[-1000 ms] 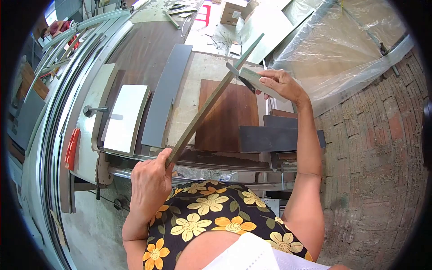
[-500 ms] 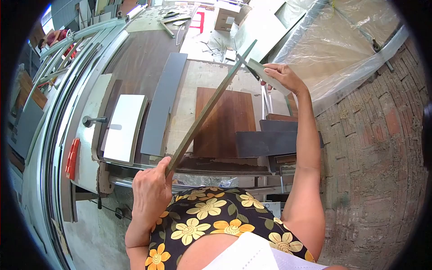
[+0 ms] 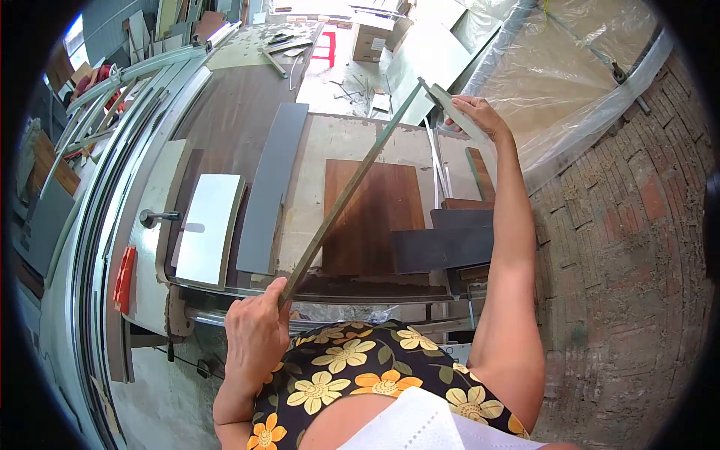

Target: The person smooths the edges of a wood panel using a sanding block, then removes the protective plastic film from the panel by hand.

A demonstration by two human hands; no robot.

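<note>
My left hand [image 3: 257,324] is closed on the near end of a long, thin strip [image 3: 352,187], which slants up and away to the right. My right hand [image 3: 480,116] pinches a shorter pale piece [image 3: 459,112], whose far tip meets or overlaps the strip's far end; whether they touch is unclear. Under the strip lies a reddish-brown wood panel [image 3: 375,217]. A long grey board [image 3: 274,187] and a white panel [image 3: 208,225] lie left of it. Dark grey boards [image 3: 442,250] rest at its right, beside my right forearm.
A metal rail [image 3: 82,277] runs along the left, with a black-knobbed clamp [image 3: 154,218] and a red piece [image 3: 124,279] near it. Plastic sheeting [image 3: 555,82] hangs at the upper right above a brick floor [image 3: 615,262]. A cardboard box [image 3: 370,41] stands beyond. Another person [image 3: 88,79] is partly visible far left.
The strip's far end and the pale piece no longer cross as widely; their tips are now close together. My right hand has shifted slightly right. The view has tilted a little upward.
</note>
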